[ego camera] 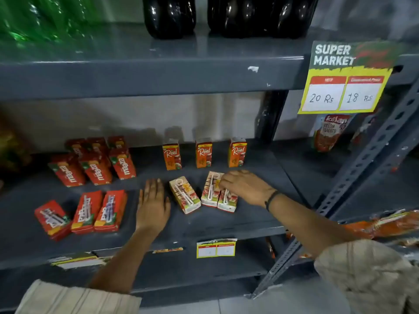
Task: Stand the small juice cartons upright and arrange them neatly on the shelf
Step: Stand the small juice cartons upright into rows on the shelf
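Note:
Three orange Real juice cartons [203,155] stand upright in a row at the back of the grey shelf [204,225]. In front of them three more Real cartons lie flat, straw side up: one apart [184,197] and two side by side [211,189]. My right hand [246,185] rests on the rightmost lying pair, fingers curled over their tops. Flat on the shelf, palm down and fingers spread, my left hand [153,203] lies just left of the single lying carton and holds nothing.
Red Maaza cartons [95,171] lie flat in rows on the shelf's left half, more in front [99,210]. Dark bottles [170,17] and green bottles stand on the shelf above. A yellow price sign [344,87] hangs at right beside a slotted upright [362,168]. Tomato pouches [328,132] sit behind it.

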Motion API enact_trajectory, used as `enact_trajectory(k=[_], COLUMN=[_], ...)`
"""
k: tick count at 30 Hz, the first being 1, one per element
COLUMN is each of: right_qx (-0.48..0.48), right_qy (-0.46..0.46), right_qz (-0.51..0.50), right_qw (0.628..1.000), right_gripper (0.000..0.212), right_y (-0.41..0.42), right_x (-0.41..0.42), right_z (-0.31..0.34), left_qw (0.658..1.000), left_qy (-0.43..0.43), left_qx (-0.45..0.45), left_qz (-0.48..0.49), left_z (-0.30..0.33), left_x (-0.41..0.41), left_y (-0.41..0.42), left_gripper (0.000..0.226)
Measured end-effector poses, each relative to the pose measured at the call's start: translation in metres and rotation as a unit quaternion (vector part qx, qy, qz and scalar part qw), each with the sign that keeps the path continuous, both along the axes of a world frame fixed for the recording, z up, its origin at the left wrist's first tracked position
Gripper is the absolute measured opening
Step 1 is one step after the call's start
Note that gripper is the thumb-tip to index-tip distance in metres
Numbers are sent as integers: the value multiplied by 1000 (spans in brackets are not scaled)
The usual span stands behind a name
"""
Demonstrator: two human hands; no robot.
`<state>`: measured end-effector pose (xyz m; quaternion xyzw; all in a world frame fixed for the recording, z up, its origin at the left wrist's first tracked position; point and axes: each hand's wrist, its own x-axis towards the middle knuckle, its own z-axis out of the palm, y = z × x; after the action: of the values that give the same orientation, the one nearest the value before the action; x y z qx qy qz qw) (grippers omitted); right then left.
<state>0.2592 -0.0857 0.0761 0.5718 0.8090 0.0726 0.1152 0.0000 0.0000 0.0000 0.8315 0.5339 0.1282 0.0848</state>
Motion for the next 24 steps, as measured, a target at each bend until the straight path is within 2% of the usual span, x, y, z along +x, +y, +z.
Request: enact_trajectory(k=[4,7,10,12,13,14,16,17,19,21,24], right_qx=[-3,-49,-51,-6,39,94,204,247,292,285,250], right_qy=[-16,-27,38,112,170,243,384,426,470,494,502], right_qz=[40,56,25,-54,-122,-203,-352,-396,-449,-480,-482], right_qw=[999,997,998,992,977,944,829,775,701,667,673], right_gripper=[45,39,36,39,39,42,51,55,58,58,64], right_y=[12,11,3,-5,-8,-10,-9,-8,-6,-8,-14], right_x=[5,10,22,33,37,38,34,30,20,8,0], right_z=[2,6,6,0,-3,-7,-13,-18,-28,-38,-45], left_qw=[999,999,999,999,999,999,999,999,999,999,999], left_qy=[-39,-48,-45,-46,-43,-42,-42,-38,-35,-35,-37], left_qx=[-14,-10,-6,-8,-9,-7,-5,-4,0,0,4], left_qz=[28,22,22,23,24,25,27,28,27,27,27], left_z=[-6,-6,-5,-6,-6,-7,-8,-8,-8,-9,-11], left_x=[-2,-2,-1,0,0,0,0,0,1,1,1], left_y=[3,3,4,4,5,6,6,6,6,7,7], left_gripper=[55,54,52,51,51,51,50,50,49,49,48])
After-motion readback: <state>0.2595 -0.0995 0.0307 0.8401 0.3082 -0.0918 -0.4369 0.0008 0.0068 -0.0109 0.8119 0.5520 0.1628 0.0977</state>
